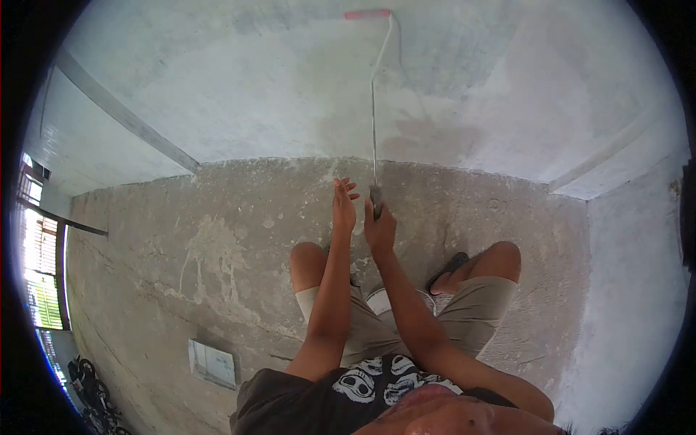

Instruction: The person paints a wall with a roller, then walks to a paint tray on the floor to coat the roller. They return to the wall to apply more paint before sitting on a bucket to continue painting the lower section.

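Note:
My right hand (380, 226) is closed around the dark handle of a paint roller (373, 109). The roller's long thin metal rod reaches up to a pink roller sleeve (367, 14), which lies against the wall (254, 87). To the left of the handle, my left hand (344, 205) is raised above the floor with its fingers apart and slightly bent, holding nothing. A white bucket (380, 296) stands between my legs, partly hidden by my right forearm.
A pale rectangular panel (212, 363) lies on the stained concrete floor (145, 254) at my left. Beyond it, a motorcycle (94, 395) stands near the barred window (43, 261). A side wall (631, 290) rises at the right.

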A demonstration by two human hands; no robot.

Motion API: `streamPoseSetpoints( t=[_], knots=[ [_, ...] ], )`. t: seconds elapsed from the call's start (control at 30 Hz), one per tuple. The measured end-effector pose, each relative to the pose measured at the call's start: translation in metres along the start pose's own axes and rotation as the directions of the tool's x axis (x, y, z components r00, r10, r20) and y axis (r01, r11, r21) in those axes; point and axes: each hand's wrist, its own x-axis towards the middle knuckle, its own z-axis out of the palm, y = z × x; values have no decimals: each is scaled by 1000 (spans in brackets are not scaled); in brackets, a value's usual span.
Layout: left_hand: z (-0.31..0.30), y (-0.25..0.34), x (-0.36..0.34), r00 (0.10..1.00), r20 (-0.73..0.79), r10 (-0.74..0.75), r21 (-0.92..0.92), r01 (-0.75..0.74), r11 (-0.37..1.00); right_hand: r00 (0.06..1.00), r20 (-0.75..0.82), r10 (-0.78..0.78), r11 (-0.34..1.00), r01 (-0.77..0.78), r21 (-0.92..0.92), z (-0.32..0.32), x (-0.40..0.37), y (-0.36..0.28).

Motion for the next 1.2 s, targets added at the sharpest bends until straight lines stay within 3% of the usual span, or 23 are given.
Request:
streamPoseSetpoints(
  t=[0.07, 0.2, 0.3, 0.37, 0.5, 0.57, 0.67, 0.77, 0.93, 1.0, 1.2],
  knots=[
    [1, -1, 1, 1000, -1, -7, 3, 7, 1000, 995, 85, 51, 996, -45, -75, -14, 22, -11],
    [4, -2, 3, 1000, 13, -1, 2, 1, 1000, 999, 50, 23, 993, -17, -113, -32, 36, 10],
    [3, -10, 7, 1000, 24, 2, -11, -2, 1000, 993, 94, 70, 981, -52, -186, -36, 19, 78],
    [2, -19, 14, 1000, 8, 23, -28, -23, 999, 998, -36, -44, 969, 34, -246, -39, 11, 128],
    [5, -10, 5, 999, 22, -38, -35, 38, 999, 1000, 2, 20, 925, -18, -379, -69, 23, 122],
    [8, -12, 9, 999, 46, 24, -25, -23, 999, 987, -63, -145, 892, 103, -440, -73, 48, 99],
    [12, -3, 3, 999, 39, -9, 4, 9, 1000, 979, 2, -203, 906, 189, -378, -76, 77, 40],
    [11, -24, 14, 1000, 5, 8, -23, -7, 1000, 987, 21, -160, 900, 155, -407, -69, 93, 7],
    [4, -24, 14, 1000, 5, -3, 1, 3, 1000, 997, -2, -71, 918, 64, -392, -54, 53, 82],
    [4, -21, 9, 999, 20, -40, 17, 40, 999, 1000, -8, 4, 964, -6, -264, -41, 13, 126],
    [12, -22, 8, 998, 46, 32, -7, -32, 999, 987, 49, 155, 975, -145, -170, -11, -29, 87]
  ],
)
